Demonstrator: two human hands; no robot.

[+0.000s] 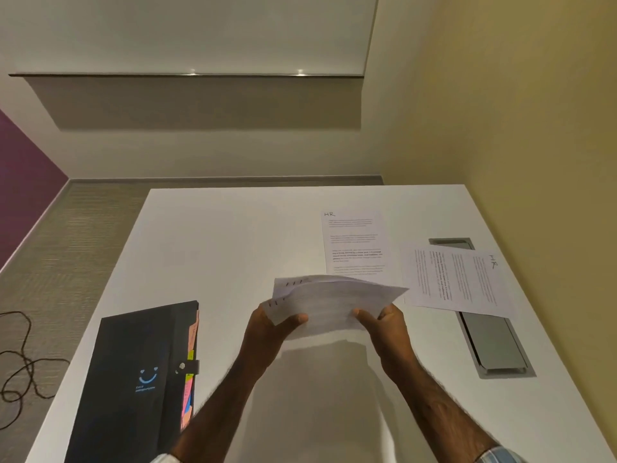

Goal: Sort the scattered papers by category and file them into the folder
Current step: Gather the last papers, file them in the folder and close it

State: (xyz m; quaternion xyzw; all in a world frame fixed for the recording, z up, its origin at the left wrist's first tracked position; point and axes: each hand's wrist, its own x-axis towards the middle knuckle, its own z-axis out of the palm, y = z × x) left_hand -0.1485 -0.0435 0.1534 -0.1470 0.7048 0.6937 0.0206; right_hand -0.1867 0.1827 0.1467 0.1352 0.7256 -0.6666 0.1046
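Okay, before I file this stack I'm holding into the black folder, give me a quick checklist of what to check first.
1. Grip on the stack: ok, the left hand and the right hand each hold a side.
2. Sheets squared up: not ok, they fan apart at the far edge.
3. Folder open: not ok, its strap is snapped shut.
4. All papers gathered: not ok, the straight HR sheet and the sideways HR sheet lie on the table.
5. Stack's category: cannot tell, markings too blurred.
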